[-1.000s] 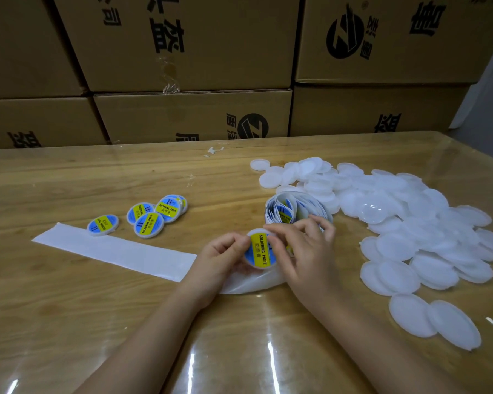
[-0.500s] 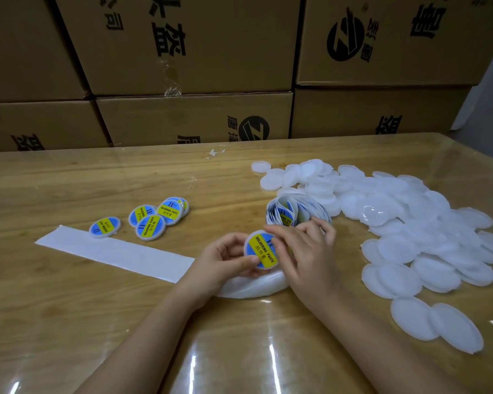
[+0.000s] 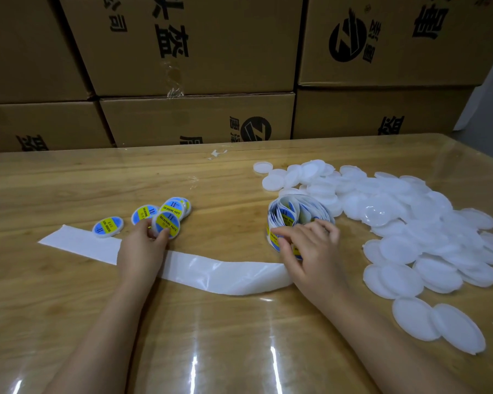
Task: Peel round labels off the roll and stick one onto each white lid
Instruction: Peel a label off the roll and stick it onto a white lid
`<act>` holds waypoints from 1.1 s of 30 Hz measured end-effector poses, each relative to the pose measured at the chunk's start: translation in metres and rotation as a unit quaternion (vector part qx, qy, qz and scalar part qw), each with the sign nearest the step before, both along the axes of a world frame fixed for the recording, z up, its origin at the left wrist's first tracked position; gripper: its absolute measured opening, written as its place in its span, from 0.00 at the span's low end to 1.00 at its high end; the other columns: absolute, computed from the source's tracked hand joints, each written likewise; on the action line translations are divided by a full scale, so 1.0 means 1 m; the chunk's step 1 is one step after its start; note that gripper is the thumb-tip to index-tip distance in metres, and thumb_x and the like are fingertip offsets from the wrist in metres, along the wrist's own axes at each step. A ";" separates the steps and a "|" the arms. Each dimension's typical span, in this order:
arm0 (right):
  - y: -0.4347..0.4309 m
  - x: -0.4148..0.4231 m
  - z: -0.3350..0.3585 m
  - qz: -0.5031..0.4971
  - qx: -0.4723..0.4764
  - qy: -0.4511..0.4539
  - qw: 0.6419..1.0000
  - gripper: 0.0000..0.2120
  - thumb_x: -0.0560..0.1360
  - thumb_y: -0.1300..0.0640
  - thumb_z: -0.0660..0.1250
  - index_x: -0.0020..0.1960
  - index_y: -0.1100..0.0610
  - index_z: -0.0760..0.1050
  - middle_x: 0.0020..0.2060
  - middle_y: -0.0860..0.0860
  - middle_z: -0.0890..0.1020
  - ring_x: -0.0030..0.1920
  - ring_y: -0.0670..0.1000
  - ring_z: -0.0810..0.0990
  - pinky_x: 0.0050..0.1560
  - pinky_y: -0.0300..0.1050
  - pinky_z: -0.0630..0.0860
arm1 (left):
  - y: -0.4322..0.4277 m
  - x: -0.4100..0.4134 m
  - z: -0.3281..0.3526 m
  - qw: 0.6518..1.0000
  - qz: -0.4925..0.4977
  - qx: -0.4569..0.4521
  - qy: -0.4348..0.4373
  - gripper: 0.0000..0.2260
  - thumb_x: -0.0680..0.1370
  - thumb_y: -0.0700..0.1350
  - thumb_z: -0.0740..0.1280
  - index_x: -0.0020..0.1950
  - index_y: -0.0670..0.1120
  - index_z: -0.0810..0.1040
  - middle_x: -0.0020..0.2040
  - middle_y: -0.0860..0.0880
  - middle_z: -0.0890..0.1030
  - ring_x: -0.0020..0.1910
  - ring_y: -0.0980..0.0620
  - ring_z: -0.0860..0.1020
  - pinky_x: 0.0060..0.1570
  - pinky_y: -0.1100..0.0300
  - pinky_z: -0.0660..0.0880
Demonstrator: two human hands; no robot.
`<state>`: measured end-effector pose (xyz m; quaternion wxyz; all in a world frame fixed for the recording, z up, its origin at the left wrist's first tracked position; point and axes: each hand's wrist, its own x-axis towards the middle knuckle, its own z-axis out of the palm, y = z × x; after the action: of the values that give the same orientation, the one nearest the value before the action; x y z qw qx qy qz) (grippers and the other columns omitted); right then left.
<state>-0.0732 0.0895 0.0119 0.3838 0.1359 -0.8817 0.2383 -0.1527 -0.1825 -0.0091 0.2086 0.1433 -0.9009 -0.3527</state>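
Observation:
My left hand [image 3: 143,251] holds a freshly labelled lid [image 3: 165,224], blue and yellow, among the labelled lids [image 3: 108,227] at the left of the table. My right hand [image 3: 310,245] rests on the roll of round labels [image 3: 295,214] in the middle, its fingertips pinching a label [image 3: 275,240] at the roll's near edge. A big heap of plain white lids [image 3: 404,223] covers the right side. The empty white backing strip [image 3: 211,273] trails from the roll leftward under my left wrist.
Stacked brown cardboard boxes [image 3: 197,118] wall off the table's far edge. The wooden table [image 3: 69,294] has a glossy clear cover. Two plain lids [image 3: 439,325] lie near the right front. A scrap of clear film [image 3: 217,154] lies at the back.
My left hand carried the labelled lid left to the group of finished lids. My right hand let go of that lid and moved onto the label roll.

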 end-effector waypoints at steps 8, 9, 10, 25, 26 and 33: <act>0.001 -0.001 -0.001 -0.002 -0.011 -0.003 1.000 0.14 0.77 0.53 0.57 0.48 0.53 0.81 0.39 0.42 0.81 0.41 0.48 0.78 0.59 0.53 0.64 | 0.003 0.000 0.000 0.997 0.032 -0.070 -0.013 0.20 0.72 0.46 0.71 0.61 0.42 0.70 0.60 0.40 0.69 0.50 0.38 0.75 0.39 0.51 0.68; 0.001 -0.001 -0.001 -0.002 -0.012 -0.001 1.000 0.13 0.77 0.53 0.58 0.48 0.53 0.81 0.38 0.42 0.81 0.40 0.48 0.78 0.58 0.53 0.64 | 0.005 0.001 0.000 0.996 0.032 -0.078 -0.005 0.19 0.72 0.45 0.71 0.59 0.42 0.71 0.60 0.40 0.68 0.49 0.38 0.75 0.39 0.51 0.67; 0.001 -0.001 -0.002 -0.002 -0.013 0.002 1.000 0.13 0.77 0.54 0.58 0.48 0.53 0.81 0.38 0.42 0.81 0.40 0.48 0.77 0.58 0.53 0.64 | 0.005 0.003 0.001 0.995 0.026 -0.093 0.006 0.16 0.72 0.44 0.71 0.57 0.42 0.72 0.59 0.40 0.68 0.49 0.38 0.75 0.38 0.51 0.67; 0.005 -0.003 -0.001 0.021 -0.089 -0.019 0.996 0.16 0.78 0.51 0.54 0.54 0.53 0.79 0.33 0.38 0.73 0.42 0.40 0.67 0.61 0.40 0.58 | 0.014 0.008 0.001 0.959 -0.049 -0.279 0.023 0.07 0.76 0.40 0.65 0.47 0.39 0.81 0.51 0.42 0.81 0.53 0.39 0.75 0.51 0.48 0.68; 0.005 -0.003 -0.001 0.030 -0.101 -0.032 0.994 0.17 0.78 0.51 0.53 0.55 0.53 0.79 0.33 0.39 0.74 0.42 0.40 0.67 0.60 0.42 0.60 | 0.016 0.009 0.003 0.963 -0.049 -0.264 0.033 0.07 0.76 0.40 0.65 0.48 0.39 0.81 0.53 0.42 0.81 0.56 0.39 0.74 0.54 0.48 0.67; 0.005 -0.002 -0.001 0.056 -0.129 -0.060 0.988 0.18 0.78 0.49 0.53 0.56 0.54 0.79 0.36 0.45 0.77 0.43 0.45 0.70 0.49 0.43 0.66 | 0.098 0.049 0.034 0.944 -0.294 0.101 0.109 0.05 0.78 0.46 0.65 0.44 0.51 0.78 0.43 0.54 0.79 0.44 0.61 0.75 0.43 0.69 0.68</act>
<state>-0.0751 0.0948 0.0108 0.3303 0.1201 -0.8560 0.3791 -0.1038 -0.0846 0.0246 0.1769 -0.1474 -0.8343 -0.5009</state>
